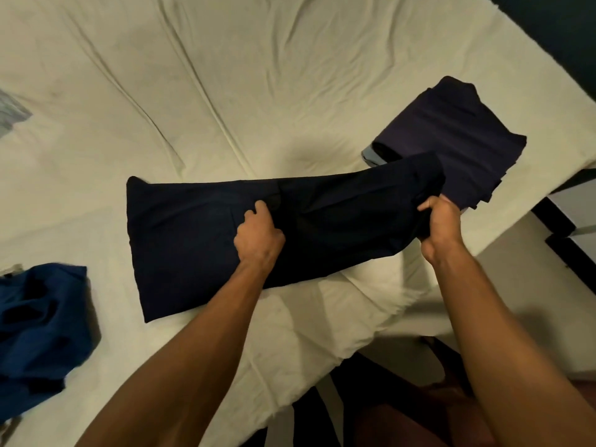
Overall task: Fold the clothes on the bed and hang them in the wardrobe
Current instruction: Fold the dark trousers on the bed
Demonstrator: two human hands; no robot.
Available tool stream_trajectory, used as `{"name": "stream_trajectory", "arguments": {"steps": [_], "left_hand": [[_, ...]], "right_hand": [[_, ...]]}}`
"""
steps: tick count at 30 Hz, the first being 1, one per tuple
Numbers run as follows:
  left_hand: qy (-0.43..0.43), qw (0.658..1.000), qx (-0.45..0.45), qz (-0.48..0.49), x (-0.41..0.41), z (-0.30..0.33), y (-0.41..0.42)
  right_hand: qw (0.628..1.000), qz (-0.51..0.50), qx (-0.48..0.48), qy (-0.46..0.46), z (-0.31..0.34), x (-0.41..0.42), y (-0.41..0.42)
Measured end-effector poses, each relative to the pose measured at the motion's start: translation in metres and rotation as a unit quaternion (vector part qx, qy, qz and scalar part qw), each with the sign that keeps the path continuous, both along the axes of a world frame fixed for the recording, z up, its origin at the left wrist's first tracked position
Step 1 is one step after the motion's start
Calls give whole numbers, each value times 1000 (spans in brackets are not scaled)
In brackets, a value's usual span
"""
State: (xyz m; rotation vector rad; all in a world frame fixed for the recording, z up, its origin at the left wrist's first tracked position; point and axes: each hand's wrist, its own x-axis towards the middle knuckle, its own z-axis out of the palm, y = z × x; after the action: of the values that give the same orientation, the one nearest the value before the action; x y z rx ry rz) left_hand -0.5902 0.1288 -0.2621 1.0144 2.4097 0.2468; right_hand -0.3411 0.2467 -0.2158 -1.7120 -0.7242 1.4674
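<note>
Through the head camera I look down on a bed (225, 75) covered with a creased cream sheet. At the centre lies a dark navy garment (200, 240), folded into a long band that runs from about nine o'clock towards three o'clock. Its left part lies flat on the sheet; its right end is lifted off it.

My left hand (258, 235) rests on the middle of the garment, knuckles up, fingers curled down onto the cloth; I cannot tell whether they pinch a fold or only press on it. My right hand (440, 222), at about three o'clock from the left one, has its fingers curled round the bunched right end of the garment and holds it up just above the bed's edge.

Beyond the right hand, at about two o'clock from the centre, a stack of folded dark clothes (451, 130) sits on the bed near its right edge, with a pale blue piece showing at its lower left. The raised end of the garment overlaps the stack's near side.

At eight o'clock, against the left border, a crumpled blue garment (42, 324) lies on the sheet, well apart from the navy one.
</note>
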Motion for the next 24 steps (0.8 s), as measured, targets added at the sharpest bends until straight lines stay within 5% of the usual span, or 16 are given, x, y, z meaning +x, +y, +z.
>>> {"name": "stream_trajectory", "arguments": {"steps": [4, 9, 13, 19, 24], "left_hand": [[-102, 987, 96, 81, -40, 24, -26], [-288, 893, 259, 228, -110, 81, -85], [-342, 840, 302, 294, -178, 132, -150], [-271, 886, 244, 285, -230, 162, -205], [-274, 887, 250, 277, -219, 155, -185]], "right_hand": [[997, 48, 31, 48, 11, -10, -5], [990, 107, 57, 77, 22, -39, -10], [991, 109, 58, 56, 24, -48, -8], [998, 47, 25, 29, 14, -40, -16], [999, 22, 17, 34, 12, -31, -18]]}}
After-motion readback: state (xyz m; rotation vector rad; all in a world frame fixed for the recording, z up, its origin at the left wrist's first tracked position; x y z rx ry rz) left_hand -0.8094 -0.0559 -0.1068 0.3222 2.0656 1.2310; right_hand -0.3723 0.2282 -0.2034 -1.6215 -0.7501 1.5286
